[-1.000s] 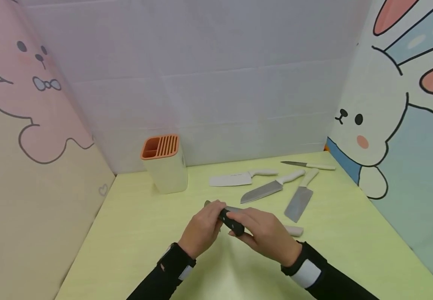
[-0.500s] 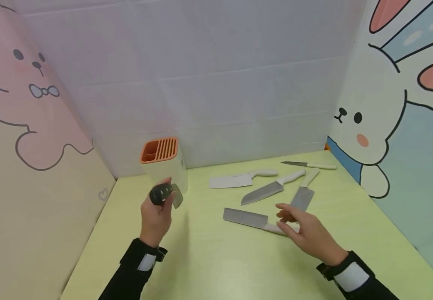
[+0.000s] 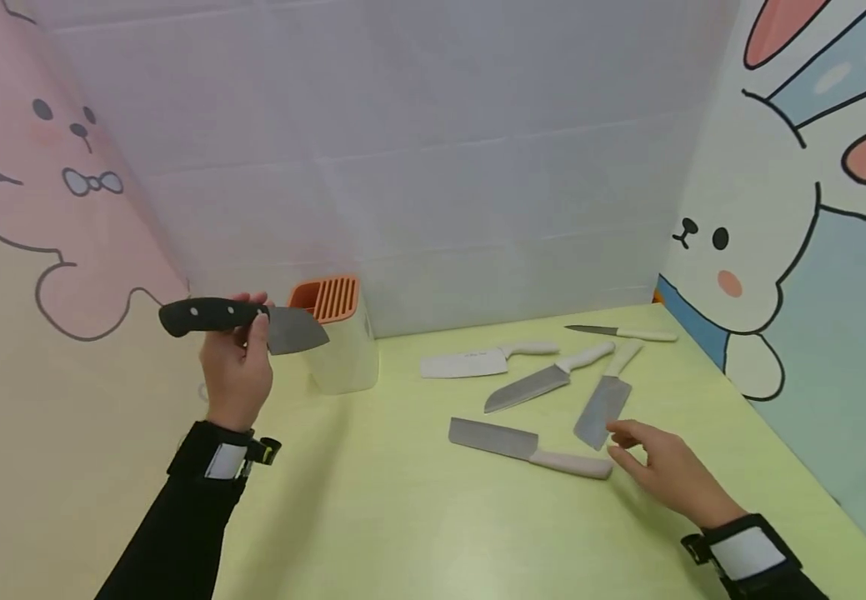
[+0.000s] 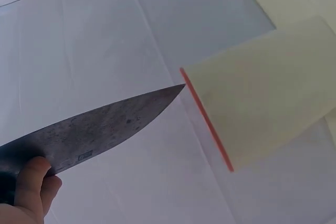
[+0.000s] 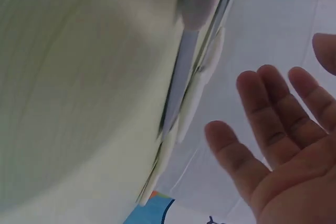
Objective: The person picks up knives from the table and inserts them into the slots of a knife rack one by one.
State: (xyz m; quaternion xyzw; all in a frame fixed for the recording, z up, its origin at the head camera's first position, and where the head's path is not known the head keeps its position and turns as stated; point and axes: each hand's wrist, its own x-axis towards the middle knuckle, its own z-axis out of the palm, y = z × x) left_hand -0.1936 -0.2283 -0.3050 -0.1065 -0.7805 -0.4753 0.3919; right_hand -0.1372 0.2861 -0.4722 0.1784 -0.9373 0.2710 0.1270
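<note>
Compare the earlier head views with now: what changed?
The left hand has carried the black-handled knife left and up in the head view. The right hand has let go of it and moved right, now holding nothing. The slotted holder and five pale-handled knives stayed put.

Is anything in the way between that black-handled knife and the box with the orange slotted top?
Nothing visible. The left hand holds the black-handled knife with its blade pointing toward the box; the left wrist view shows nothing between the tip and the orange rim. The white-handled knives lie off to the right.
</note>
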